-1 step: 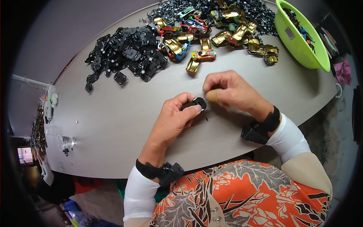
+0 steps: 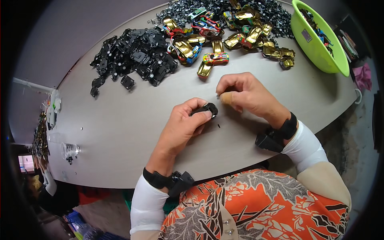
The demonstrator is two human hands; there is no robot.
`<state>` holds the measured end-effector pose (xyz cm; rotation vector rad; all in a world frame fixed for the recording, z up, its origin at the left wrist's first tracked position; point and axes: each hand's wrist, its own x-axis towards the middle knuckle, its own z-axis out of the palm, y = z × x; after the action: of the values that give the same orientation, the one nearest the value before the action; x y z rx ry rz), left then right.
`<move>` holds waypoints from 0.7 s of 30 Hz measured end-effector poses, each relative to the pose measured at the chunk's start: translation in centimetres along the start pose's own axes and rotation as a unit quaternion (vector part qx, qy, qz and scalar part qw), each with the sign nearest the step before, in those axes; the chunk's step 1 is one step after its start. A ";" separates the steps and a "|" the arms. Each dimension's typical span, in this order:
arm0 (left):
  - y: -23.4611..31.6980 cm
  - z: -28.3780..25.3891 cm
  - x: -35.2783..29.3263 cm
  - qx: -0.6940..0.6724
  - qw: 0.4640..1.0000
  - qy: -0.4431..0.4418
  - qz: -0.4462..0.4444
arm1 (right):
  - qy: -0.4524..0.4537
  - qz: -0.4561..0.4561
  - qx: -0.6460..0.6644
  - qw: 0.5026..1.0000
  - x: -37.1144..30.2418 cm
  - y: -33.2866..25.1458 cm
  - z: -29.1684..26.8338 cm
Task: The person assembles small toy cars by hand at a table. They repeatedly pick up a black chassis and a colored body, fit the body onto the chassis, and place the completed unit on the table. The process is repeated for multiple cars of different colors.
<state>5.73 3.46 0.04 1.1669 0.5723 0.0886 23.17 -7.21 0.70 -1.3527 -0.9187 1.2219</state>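
Note:
My left hand [image 2: 182,122] is closed around a black toy car chassis [image 2: 211,109], its far end sticking out past the thumb and fingers. To the right and slightly farther away, my right hand [image 2: 242,94] pinches thumb and forefinger together, apart from the chassis. A tiny dark bit shows at those fingertips, too small to name. A bandage or tan wrap covers the right thumb. On the table just below the chassis lies a small black sliver [image 2: 219,126].
A heap of black chassis [image 2: 138,56] lies at the far left. Shiny gold and coloured car bodies [image 2: 216,59] sit beside it, with many small wheel parts [image 2: 276,20] behind. A green basin [image 2: 320,52] stands far right, a clear cup [image 2: 70,151] left.
My right hand has shifted very slightly, its pinched fingertips a little farther from the chassis. My left hand still holds the chassis in nearly the same place.

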 end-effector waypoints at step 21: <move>-0.3 -0.1 -0.1 -0.105 0.993 -0.039 0.045 | -0.052 -0.040 0.022 0.998 -0.7 -1.4 0.2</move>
<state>5.54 3.40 -0.27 0.9870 0.4311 0.1755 23.01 -7.64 2.19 -1.2150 -1.0051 1.2532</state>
